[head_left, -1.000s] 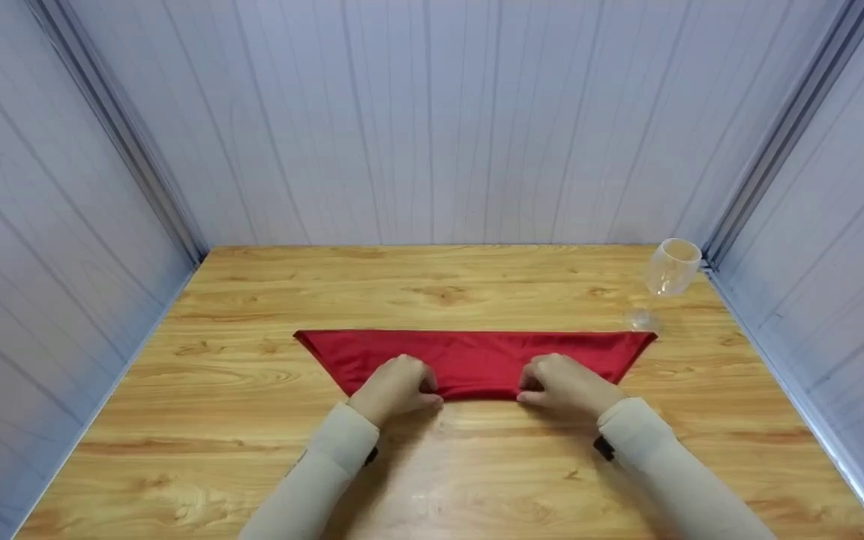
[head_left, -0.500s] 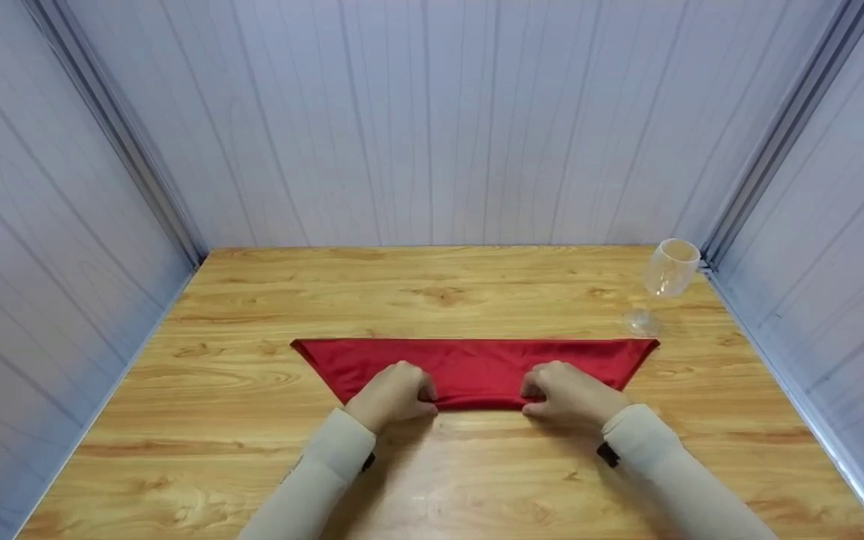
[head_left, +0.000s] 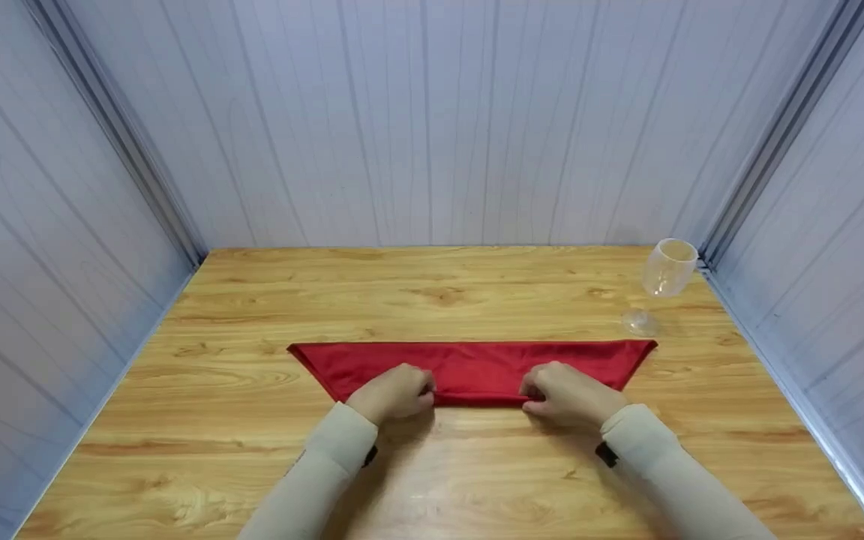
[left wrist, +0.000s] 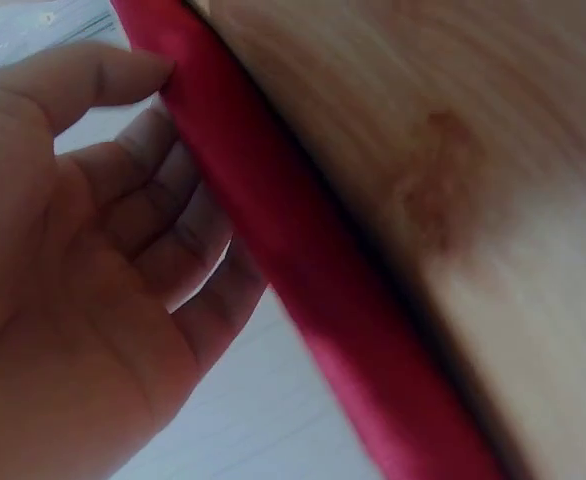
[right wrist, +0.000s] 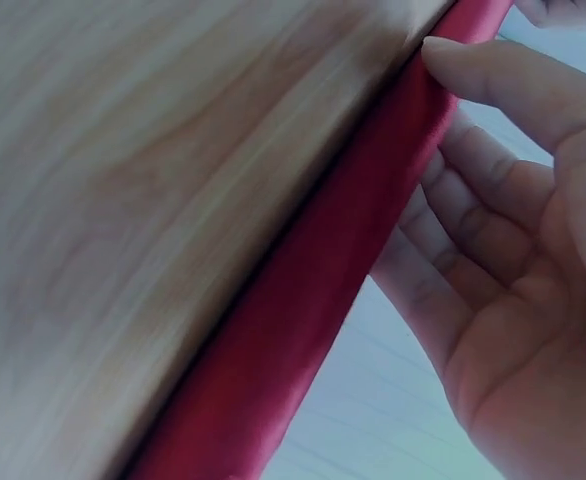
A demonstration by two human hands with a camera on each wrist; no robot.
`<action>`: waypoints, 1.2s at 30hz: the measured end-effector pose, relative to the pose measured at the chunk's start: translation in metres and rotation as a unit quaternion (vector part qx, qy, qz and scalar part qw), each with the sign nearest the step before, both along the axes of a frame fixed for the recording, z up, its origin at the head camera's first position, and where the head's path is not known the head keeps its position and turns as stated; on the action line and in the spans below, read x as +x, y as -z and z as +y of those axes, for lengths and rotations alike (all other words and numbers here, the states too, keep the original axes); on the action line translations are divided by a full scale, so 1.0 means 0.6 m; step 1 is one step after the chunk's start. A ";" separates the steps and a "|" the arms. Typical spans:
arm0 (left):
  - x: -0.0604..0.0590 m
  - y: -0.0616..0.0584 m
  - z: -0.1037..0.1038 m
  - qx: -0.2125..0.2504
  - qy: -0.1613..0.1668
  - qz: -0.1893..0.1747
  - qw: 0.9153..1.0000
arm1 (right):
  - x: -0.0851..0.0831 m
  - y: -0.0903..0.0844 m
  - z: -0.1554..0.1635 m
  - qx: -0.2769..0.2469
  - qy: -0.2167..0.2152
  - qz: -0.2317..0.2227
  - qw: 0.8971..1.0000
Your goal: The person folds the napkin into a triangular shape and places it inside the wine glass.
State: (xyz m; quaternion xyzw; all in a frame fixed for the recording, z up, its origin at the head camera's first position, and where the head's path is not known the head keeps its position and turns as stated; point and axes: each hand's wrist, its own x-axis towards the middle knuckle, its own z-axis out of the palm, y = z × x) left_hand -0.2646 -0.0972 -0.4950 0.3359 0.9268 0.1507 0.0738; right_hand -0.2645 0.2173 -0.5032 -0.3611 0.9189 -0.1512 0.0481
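A red cloth point(head_left: 477, 369), folded into a long band with slanted ends, lies across the table in the head view. My left hand point(head_left: 394, 391) pinches its near edge left of the middle. My right hand point(head_left: 573, 394) grips the same edge farther right. In the left wrist view the thumb of the left hand point(left wrist: 73, 230) rests on the rounded edge of the red cloth point(left wrist: 283, 240), the other fingers curled in behind it. The right wrist view has the right hand point(right wrist: 513, 220) with its thumb on the near side of the red cloth point(right wrist: 303, 260) and its fingers over the far side.
A clear stemmed glass point(head_left: 670, 268) stands at the back right, its round base point(head_left: 640, 322) just behind the cloth's right end. The wood-grain table point(head_left: 432, 480) is enclosed by pale panel walls point(head_left: 432, 120) at the back and both sides.
The cloth's far edge has come toward me over the second, and the band looks slightly narrower. Both hands have stayed on the near edge, shifting slightly toward me.
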 end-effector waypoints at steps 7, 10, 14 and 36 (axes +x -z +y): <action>-0.009 0.005 -0.003 0.024 -0.054 -0.048 0.997 | -0.005 0.000 0.003 -0.012 0.003 -0.009 1.000; -0.013 0.004 -0.001 0.020 -0.075 -0.061 0.995 | -0.008 0.000 0.003 -0.018 0.004 -0.012 1.000; -0.012 0.003 0.004 -0.013 -0.075 -0.029 0.997 | -0.010 0.004 0.003 -0.019 0.003 -0.017 1.000; -0.012 0.006 0.006 -0.023 -0.063 0.014 0.998 | -0.022 0.005 0.014 -0.066 -0.001 -0.079 0.995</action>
